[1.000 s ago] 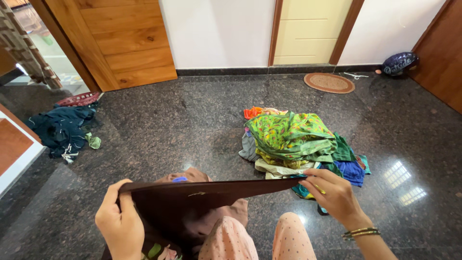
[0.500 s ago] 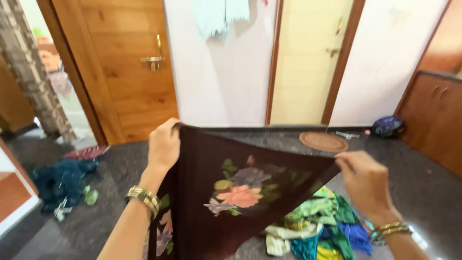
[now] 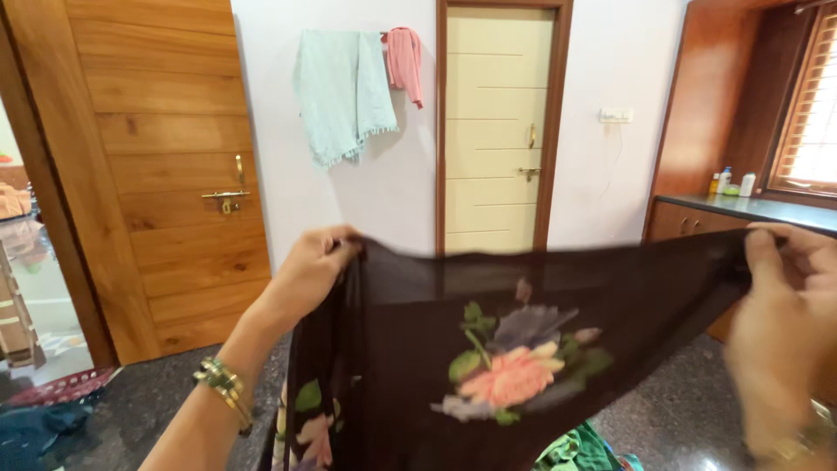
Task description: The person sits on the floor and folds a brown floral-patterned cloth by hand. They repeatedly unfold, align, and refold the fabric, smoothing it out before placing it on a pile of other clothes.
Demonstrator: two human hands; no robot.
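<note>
I hold the dark flowered cloth up at chest height, stretched wide so it hangs flat with its print facing me. My left hand pinches one top corner between pressed fingers; my right hand pinches the other, thumb on top.

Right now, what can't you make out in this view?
- Floor and clothes pile: the dark cloth held up by the hands hides most; only a green scrap shows at the head view's bottom edge.
- Right hand: blurred, close to the lens, cut by the right edge.
- Bottles on the counter: too small to identify.
- Left hand: fingertips tucked behind the cloth's edge.
</note>
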